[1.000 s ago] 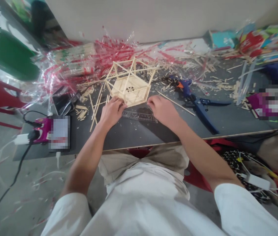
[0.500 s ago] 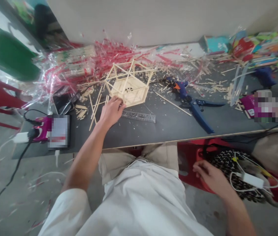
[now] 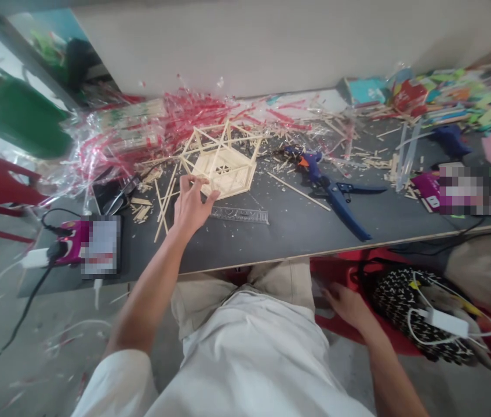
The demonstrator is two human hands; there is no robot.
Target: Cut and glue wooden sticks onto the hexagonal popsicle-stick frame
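Observation:
My left hand [image 3: 192, 204] is at the near-left side of a hexagonal frame of thin wooden sticks [image 3: 245, 184]. Its thumb and fingers are apart, with the fingertips at the frame's near-left corner; whether they touch it I cannot tell. The frame has a flat stick base with a small patterned opening, short posts and crossing sticks on top. A clear ruler [image 3: 245, 215] lies just right of my thumb. Below the table edge, my right hand [image 3: 349, 306] hangs over a red plastic stool [image 3: 345, 263], fingers loosely stretched with nothing visible in them.
Blue-handled cutters [image 3: 349, 211] and a blue glue gun [image 3: 312, 165] lie right of the frame. Loose sticks [image 3: 164, 200], cut bits and red plastic wrappers [image 3: 193, 110] crowd the back. A phone [image 3: 101, 246] and purple power strip [image 3: 73, 237] sit left. A patterned bag [image 3: 402, 307] rests at right.
My left hand has loosened from a pinch at the frame's near edge, its thumb and fingers spreading. My right hand has moved left over the stool. The view has shifted slightly.

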